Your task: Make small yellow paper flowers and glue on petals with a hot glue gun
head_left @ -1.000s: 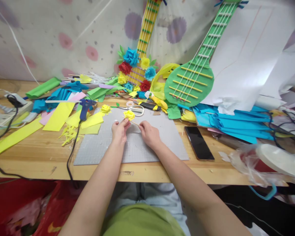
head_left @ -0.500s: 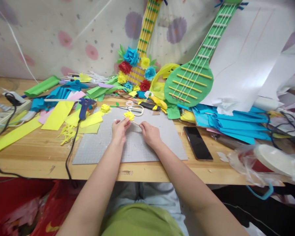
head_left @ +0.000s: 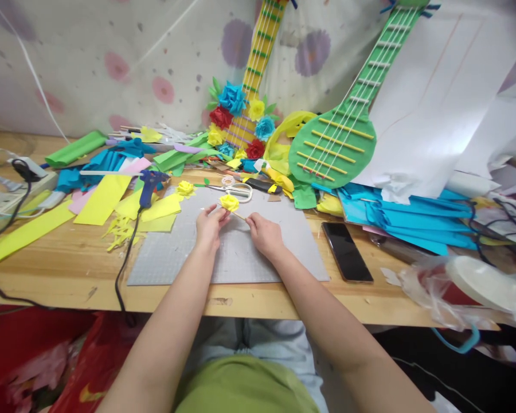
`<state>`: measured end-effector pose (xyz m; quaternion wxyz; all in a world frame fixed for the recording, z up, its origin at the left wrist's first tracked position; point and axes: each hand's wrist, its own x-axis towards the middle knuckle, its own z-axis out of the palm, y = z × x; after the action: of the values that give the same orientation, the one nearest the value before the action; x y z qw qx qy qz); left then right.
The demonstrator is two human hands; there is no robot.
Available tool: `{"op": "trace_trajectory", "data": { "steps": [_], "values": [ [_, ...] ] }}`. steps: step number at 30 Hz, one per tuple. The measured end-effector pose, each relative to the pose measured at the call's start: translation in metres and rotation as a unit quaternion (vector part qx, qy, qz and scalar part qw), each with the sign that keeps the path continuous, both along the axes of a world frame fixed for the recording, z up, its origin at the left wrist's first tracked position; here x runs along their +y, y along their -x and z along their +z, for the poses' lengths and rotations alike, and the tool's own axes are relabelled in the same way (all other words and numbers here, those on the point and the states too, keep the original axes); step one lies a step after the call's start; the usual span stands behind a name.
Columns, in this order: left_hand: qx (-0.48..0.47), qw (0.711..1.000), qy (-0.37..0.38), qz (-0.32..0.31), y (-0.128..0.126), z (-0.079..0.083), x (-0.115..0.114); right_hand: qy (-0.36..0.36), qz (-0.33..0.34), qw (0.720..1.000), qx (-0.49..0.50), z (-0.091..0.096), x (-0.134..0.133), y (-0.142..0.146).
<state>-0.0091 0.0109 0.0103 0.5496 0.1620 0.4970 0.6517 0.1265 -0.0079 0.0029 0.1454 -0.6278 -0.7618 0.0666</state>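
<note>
My left hand (head_left: 209, 225) pinches the base of a small yellow paper flower (head_left: 229, 202) over the grey cutting mat (head_left: 176, 258). A thin wooden stick (head_left: 239, 216) runs from the flower to my right hand (head_left: 264, 234), whose fingers are closed on its end. Both hands are close together near the mat's far half. A second yellow paper flower (head_left: 184, 188) lies at the mat's far left corner, with scissors (head_left: 234, 190) just beyond the held flower.
A blue glue gun (head_left: 148, 184) with a black cord lies left of the mat among yellow paper strips. A black phone (head_left: 346, 250) lies right of it. Two paper guitars (head_left: 333, 143) lean at the back; blue paper and a plastic bag crowd the right.
The hands and flower stayed almost in place; the flower looks slightly turned on the stick. The view shifted a little.
</note>
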Motion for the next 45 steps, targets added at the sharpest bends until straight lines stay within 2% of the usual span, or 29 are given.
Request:
{"op": "trace_trajectory", "data": {
  "steps": [9,14,25,45],
  "values": [
    [-0.024,1.0,-0.01,-0.001,0.001,-0.002,0.001,0.023,0.011,1.0,-0.005,0.002,0.0,0.002],
    [-0.004,0.999,-0.02,0.032,-0.001,-0.005,0.002,0.026,0.009,1.0,-0.002,0.001,0.001,0.002],
    [-0.015,0.997,-0.004,0.08,-0.002,-0.003,0.004,-0.035,0.043,0.994,0.092,-0.004,-0.001,0.001],
    [-0.038,0.997,-0.024,0.057,-0.001,-0.004,0.003,-0.021,0.044,0.993,0.108,-0.009,0.007,-0.002]
  ]
}}
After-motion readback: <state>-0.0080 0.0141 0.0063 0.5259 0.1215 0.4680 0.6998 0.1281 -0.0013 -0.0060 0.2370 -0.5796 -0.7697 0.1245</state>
